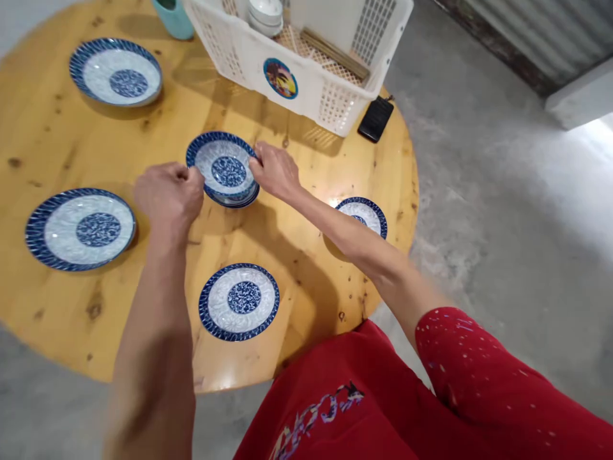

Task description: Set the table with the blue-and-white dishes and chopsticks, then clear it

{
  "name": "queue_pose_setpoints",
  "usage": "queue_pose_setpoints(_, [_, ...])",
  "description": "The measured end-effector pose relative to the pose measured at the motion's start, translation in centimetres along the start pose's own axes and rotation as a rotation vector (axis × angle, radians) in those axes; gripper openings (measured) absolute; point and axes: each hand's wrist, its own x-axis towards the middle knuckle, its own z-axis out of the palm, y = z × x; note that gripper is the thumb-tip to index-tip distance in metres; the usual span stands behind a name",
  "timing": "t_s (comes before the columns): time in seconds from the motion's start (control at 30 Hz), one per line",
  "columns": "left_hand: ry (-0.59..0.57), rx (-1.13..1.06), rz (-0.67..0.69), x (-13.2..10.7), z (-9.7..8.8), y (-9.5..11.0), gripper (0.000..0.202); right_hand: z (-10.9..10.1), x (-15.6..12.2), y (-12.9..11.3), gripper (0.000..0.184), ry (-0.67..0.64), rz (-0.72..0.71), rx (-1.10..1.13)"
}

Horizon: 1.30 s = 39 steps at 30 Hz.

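My left hand (170,191) and my right hand (275,169) grip a blue-and-white plate (223,163) by its left and right rims. It is slightly tilted, and at least one more dish (237,201) shows just beneath its near edge. Whether the two touch I cannot tell. Nearer to me lies a similar plate (239,301) flat on the table. Left of my left hand sits a larger blue-rimmed dish (80,229). Another plate (364,214) is partly hidden behind my right forearm.
The round wooden table (158,137) also bears a deep blue-rimmed dish (115,71) at the far left. At the back stands a white plastic basket (306,96) holding white bowls (265,16) and chopsticks (332,54). A black phone-like object (376,119) and a turquoise container (175,19) are near it.
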Motion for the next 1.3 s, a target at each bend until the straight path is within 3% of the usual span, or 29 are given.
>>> queue_pose_setpoints(0.07, [0.048,0.037,-0.004,-0.8,-0.8,2.8,0.044,-2.0,-1.0,1.6,0.020,0.068,-0.005,0.020])
queue_pose_setpoints(0.13, [0.025,0.026,0.066,-1.8,-0.5,5.8,0.043,-4.2,-2.6,4.3,0.022,0.130,-0.019,0.037])
queue_pose_setpoints(0.2, [-0.033,-0.015,0.126,-3.0,1.0,8.7,0.040,-6.2,-4.7,7.7,0.026,0.171,-0.011,0.054])
queue_pose_setpoints(0.3, [-0.170,-0.139,0.192,-5.3,4.7,12.2,0.036,-8.3,-9.1,13.0,0.028,0.197,0.047,0.067])
queue_pose_setpoints(0.43, [-0.340,-0.186,0.248,-8.3,10.2,15.1,0.031,-8.6,-15.2,18.6,0.025,0.158,0.248,0.057])
queue_pose_setpoints(0.57, [-0.513,-0.086,0.282,-10.1,13.8,16.4,0.027,-7.1,-18.9,21.9,0.020,0.152,0.393,0.075])
queue_pose_setpoints(0.7, [-0.558,-0.022,0.303,-10.6,15.3,16.9,0.026,-5.6,-20.1,23.4,0.019,0.140,0.443,0.115])
queue_pose_setpoints(0.93, [-0.575,-0.027,0.266,-10.7,16.0,17.2,0.023,-4.6,-20.6,24.4,0.018,0.147,0.436,0.130])
queue_pose_setpoints(1.3, [-0.597,-0.073,0.196,-11.0,16.3,17.1,0.027,-5.4,-20.7,24.1,0.028,0.102,0.430,-0.074])
